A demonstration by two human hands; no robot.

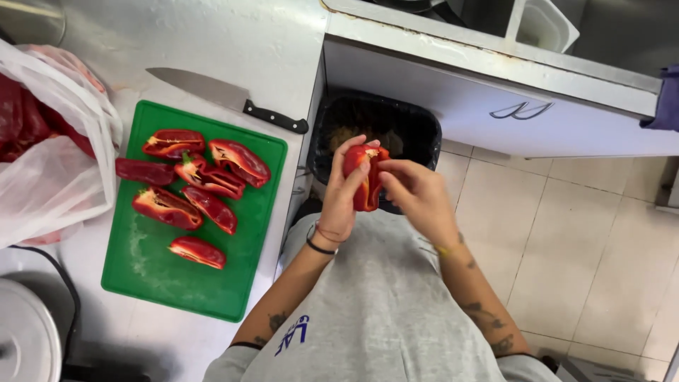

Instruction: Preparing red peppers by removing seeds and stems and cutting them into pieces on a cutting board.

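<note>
A halved red pepper (366,182) is held upright over a black waste bin (417,124). My left hand (341,194) wraps around its left side. The fingers of my right hand (414,192) reach into its cut side. On the green cutting board (155,283) to the left lie several red pepper halves (212,177), cut sides up. A large kitchen knife (226,99) with a black handle rests on the counter just beyond the board.
A white plastic bag (53,177) with more red peppers sits at the left edge. A round metal lid (25,339) shows at the bottom left. A steel counter edge (495,56) runs behind the bin, with a tiled floor (580,247) to the right.
</note>
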